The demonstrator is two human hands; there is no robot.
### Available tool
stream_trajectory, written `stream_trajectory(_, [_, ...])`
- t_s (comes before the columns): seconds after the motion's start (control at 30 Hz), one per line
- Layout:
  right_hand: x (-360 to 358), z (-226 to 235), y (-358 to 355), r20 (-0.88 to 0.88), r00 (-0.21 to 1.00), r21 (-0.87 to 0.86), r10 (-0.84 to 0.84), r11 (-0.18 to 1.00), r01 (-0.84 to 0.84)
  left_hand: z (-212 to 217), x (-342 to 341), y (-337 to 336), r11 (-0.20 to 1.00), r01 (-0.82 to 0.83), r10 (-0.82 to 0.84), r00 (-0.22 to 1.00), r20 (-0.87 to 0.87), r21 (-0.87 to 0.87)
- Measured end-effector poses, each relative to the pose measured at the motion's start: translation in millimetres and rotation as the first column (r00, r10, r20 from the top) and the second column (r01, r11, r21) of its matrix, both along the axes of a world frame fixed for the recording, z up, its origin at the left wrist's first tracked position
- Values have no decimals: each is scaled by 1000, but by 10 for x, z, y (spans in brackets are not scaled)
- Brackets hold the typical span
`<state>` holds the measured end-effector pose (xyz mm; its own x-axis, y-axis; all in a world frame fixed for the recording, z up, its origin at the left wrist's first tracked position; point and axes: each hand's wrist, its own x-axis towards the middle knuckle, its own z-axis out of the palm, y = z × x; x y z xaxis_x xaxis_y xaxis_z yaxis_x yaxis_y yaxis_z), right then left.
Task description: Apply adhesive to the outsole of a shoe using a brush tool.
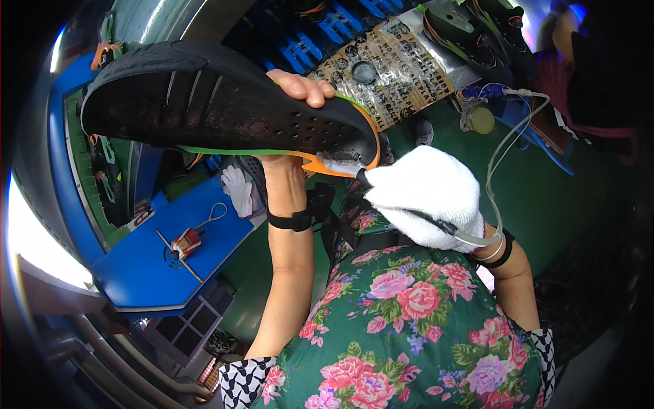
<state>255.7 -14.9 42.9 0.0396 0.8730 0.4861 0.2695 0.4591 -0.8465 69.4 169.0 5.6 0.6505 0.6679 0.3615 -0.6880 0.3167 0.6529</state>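
Observation:
A large black shoe sole [231,109] with a green and orange edge is held up in front of me, its broad face with small holes toward me. My bare left hand [303,88] is closed around its middle from behind, fingertips curled over the far edge. In a white knit glove, my right hand [426,198] is closed on a brush [344,165]. Its pale bristles touch the sole near the orange-edged end, and the glove hides most of the handle. A clear tube [497,170] runs from the gloved hand up to the right.
On the left stands a blue table [136,273] with a red-and-white wrapped item [186,243] and a white glove [238,191]. Behind is a box [395,75] covered in printed tape, with shoes [456,27] beyond it. A round container [481,120] sits on the right.

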Motion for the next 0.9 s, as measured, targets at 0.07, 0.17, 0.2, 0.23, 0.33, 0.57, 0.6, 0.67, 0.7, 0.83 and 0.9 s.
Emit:
stream_trajectory(0.07, [-2,2,0,-32,999,16,24,1000,-23,26,16,-15,1000,-8,8,1000,-4,5])
stream_trajectory(0.17, [19,13,-13,-61,998,-72,-20,997,16,41,19,-24,999,-21,21,1000,2,-32])
stream_trajectory(0.2, [-18,15,-23,-56,998,-74,-37,997,32,25,17,-8,1000,-23,23,1000,8,-1])
stream_trajectory(0.23, [-48,12,-19,-56,998,-74,-35,997,31,9,13,5,999,-25,24,1000,14,30])
stream_trajectory(0.33, [-128,30,-21,-27,1000,19,0,1000,0,-74,-16,13,999,-33,33,999,6,-20])
stream_trajectory(0.57, [3,97,-38,-24,1000,-97,12,995,-14,-87,-7,17,1000,-12,12,1000,11,-12])
stream_trajectory(0.6, [-8,64,-50,-31,1000,-86,2,996,-5,-85,-9,17,1000,-12,12,1000,11,-17])
stream_trajectory(0.67, [-78,5,-43,-19,1000,-18,1,1000,-1,-81,0,13,1000,-12,12,1000,11,-23])
stream_trajectory(0.7, [-110,1,-32,-9,1000,51,-1,999,2,-76,10,11,1000,-4,4,1000,9,-28])
stream_trajectory(0.83, [-106,69,-18,-90,992,30,86,996,-84,-107,10,-32,999,-38,39,999,18,-24])
stream_trajectory(0.9, [-37,99,-23,-79,994,22,77,997,-76,-121,3,3,1000,-11,12,999,35,-29])
